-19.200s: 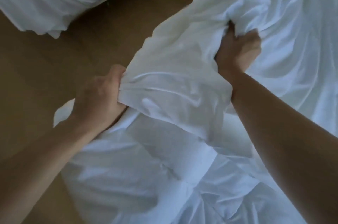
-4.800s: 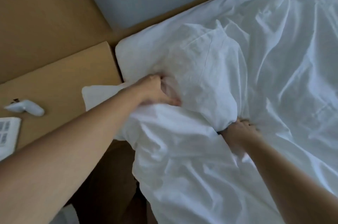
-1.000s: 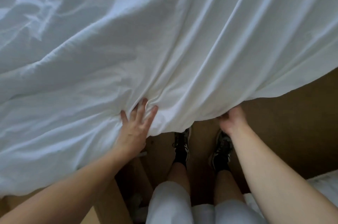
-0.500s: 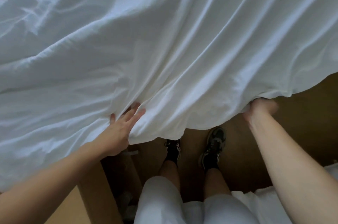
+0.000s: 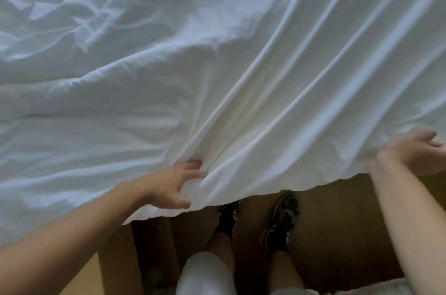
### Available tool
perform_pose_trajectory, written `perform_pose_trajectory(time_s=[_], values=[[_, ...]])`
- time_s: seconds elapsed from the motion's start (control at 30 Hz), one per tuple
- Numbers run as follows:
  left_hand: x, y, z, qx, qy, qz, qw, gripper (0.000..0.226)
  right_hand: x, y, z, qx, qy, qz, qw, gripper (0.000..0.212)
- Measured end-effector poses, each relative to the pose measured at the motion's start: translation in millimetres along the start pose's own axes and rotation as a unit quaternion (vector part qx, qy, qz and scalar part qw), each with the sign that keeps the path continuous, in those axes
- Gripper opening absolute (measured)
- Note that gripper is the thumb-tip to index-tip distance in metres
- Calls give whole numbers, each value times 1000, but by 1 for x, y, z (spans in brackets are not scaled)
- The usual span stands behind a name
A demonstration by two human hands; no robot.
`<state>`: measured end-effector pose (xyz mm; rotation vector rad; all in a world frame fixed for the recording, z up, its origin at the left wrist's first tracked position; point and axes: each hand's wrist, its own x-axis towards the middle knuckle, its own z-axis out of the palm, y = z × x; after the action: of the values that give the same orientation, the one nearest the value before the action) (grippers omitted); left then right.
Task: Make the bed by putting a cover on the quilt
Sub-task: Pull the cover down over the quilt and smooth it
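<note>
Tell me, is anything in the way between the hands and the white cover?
Nothing visible is. The left hand is already bunching the white cover at its lower edge, and the right hand is touching that same edge farther right. Only the shoes show, on the floor below the cover.

The white cover is cut off at the top, left and right edges. The right hand is blurred, its fingertips clipped at the right edge.

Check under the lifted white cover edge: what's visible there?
Below the hanging hem of the cover: two dark shoes, bare legs, brown floor. Left hand and right hand hold the hem. Everything beneath the spread fabric farther up is covered.
</note>
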<state>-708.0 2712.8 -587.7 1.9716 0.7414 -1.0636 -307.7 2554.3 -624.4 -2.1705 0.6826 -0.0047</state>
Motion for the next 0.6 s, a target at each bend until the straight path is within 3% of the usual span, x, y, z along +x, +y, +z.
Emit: perform_pose_trajectory(time_s=[0.07, 0.1, 0.13, 0.17, 0.27, 0.37, 0.43, 0.47, 0.5, 0.57, 0.6], values=[[7, -3, -29, -81, 212, 10, 974, 68, -42, -4, 2, -60, -68, -193, 977, 46], [13, -7, -41, -55, 335, -6, 941, 66, -69, -8, 4, -96, -146, -288, 942, 52], [22, -12, -52, -9, 416, -43, 908, 71, -93, -8, 13, -138, -231, -379, 885, 56], [33, -20, -58, 10, 440, -98, 892, 83, -117, -9, 24, -185, -298, -454, 819, 61], [62, -38, -66, -89, 286, -222, 928, 131, -185, -9, 70, -293, -388, -579, 655, 91], [77, -42, -67, -99, 203, -229, 947, 144, -226, -8, 115, -424, -419, -575, 561, 122], [73, -46, -84, -65, 194, -204, 957, 133, -243, -8, 138, -467, -403, -573, 540, 136], [65, -45, -97, -50, 220, -181, 957, 117, -244, -6, 141, -455, -395, -583, 545, 140], [57, -57, -115, -39, 303, -160, 939, 96, -253, -9, 147, -422, -390, -602, 555, 140], [47, -95, -146, -1, 522, -160, 838, 68, -268, -15, 162, -351, -389, -628, 575, 131], [44, -118, -158, 2, 576, -196, 793, 74, -276, -23, 171, -331, -391, -633, 580, 125]])
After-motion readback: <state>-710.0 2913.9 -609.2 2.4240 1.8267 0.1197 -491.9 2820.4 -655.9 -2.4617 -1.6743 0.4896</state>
